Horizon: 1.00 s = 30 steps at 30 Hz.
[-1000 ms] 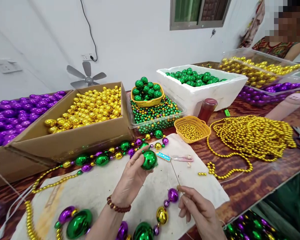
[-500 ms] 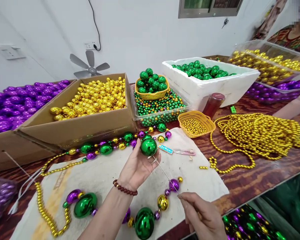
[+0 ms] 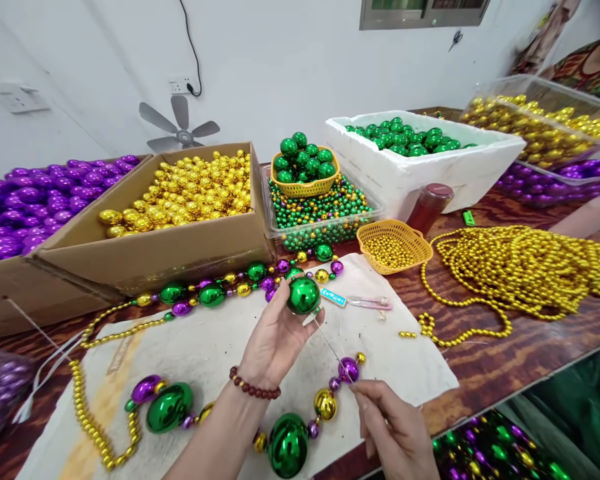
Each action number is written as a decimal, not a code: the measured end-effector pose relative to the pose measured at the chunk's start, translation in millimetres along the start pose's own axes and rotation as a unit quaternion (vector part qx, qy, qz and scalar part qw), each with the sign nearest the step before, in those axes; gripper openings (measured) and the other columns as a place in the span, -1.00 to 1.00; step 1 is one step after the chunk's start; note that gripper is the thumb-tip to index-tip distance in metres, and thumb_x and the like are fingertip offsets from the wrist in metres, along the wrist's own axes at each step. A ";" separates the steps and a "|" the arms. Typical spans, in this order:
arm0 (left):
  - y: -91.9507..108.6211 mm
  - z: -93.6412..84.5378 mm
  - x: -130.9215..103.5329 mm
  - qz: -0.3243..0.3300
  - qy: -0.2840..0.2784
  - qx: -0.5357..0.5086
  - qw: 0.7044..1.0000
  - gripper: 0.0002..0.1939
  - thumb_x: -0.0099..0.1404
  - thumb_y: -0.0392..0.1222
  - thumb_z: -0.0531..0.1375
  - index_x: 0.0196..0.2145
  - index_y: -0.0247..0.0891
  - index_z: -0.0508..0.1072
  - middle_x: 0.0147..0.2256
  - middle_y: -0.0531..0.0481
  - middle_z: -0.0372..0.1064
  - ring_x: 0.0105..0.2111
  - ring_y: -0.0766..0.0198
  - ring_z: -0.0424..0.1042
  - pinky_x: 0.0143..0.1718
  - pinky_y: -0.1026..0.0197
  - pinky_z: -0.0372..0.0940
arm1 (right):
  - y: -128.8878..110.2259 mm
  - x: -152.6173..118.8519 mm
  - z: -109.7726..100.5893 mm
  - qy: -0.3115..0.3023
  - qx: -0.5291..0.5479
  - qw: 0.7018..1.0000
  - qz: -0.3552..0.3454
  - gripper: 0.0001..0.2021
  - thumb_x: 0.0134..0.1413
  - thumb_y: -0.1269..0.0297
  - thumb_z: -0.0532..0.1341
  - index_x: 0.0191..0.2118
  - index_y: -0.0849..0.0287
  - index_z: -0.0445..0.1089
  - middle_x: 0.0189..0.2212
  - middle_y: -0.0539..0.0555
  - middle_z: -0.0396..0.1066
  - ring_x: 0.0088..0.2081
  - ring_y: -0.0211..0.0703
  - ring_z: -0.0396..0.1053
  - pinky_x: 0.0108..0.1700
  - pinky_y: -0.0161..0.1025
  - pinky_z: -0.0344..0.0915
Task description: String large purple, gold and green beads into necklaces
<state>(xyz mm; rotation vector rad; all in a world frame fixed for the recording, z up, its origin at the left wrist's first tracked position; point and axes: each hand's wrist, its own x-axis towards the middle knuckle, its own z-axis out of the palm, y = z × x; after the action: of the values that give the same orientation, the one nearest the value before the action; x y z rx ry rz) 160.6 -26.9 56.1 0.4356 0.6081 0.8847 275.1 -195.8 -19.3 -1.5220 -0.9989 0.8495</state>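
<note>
My left hand (image 3: 275, 340), with a brown bead bracelet at the wrist, holds a large shiny green ball (image 3: 304, 295) between thumb and fingers. My right hand (image 3: 393, 423) pinches a long thin needle (image 3: 333, 347) whose far end meets the underside of that ball. Below the hands, a string of big beads lies on the white cloth (image 3: 205, 347), with a large green bead (image 3: 289, 445), a gold bead (image 3: 325, 404) and a purple bead (image 3: 349, 369) close to the needle. Another beaded strand (image 3: 211, 295) runs along the cloth's back edge.
Cardboard boxes of gold balls (image 3: 190, 193) and purple balls (image 3: 40, 200) stand at back left. Behind the cloth are a yellow basket of small gold beads (image 3: 387, 250) and a white foam box (image 3: 405, 170). Gold bead strands (image 3: 520, 267) lie right. A person (image 3: 590, 67) is partly visible.
My left hand and the green ball have shifted slightly to the right. My right hand has moved a little up and left along with the needle, and the view has shifted slightly.
</note>
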 end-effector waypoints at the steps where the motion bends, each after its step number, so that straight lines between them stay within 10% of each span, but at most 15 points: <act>1: -1.5 1.1 -2.3 0.014 -0.010 0.011 1.000 -0.68 0.30 -0.04 0.18 -0.03 -0.17 0.42 0.06 -0.11 0.30 -0.08 0.15 0.36 -0.04 -0.01 0.34 | 1.5 0.5 1.8 0.003 0.004 1.000 0.001 -0.70 0.24 0.09 0.09 -0.25 0.18 0.47 -0.66 -0.05 0.24 -0.69 -0.34 0.22 -0.65 -0.45 0.15; 30: -32.4 5.8 -33.1 0.025 -0.057 0.078 0.995 -0.70 0.35 -0.14 0.12 0.02 -0.14 0.43 0.00 -0.11 0.30 -0.14 0.20 0.32 -0.11 0.05 0.36 | -10.5 16.8 13.9 0.021 0.031 0.999 -0.019 -0.73 0.25 0.11 0.08 -0.29 0.18 0.38 -0.62 -0.06 0.15 -0.61 -0.32 0.07 -0.63 -0.40 0.00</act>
<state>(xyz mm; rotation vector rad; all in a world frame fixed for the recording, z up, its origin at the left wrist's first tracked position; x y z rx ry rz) 167.1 -72.9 51.7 0.6397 0.5655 0.8577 267.5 -174.2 -11.4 -1.4583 -0.9597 0.8125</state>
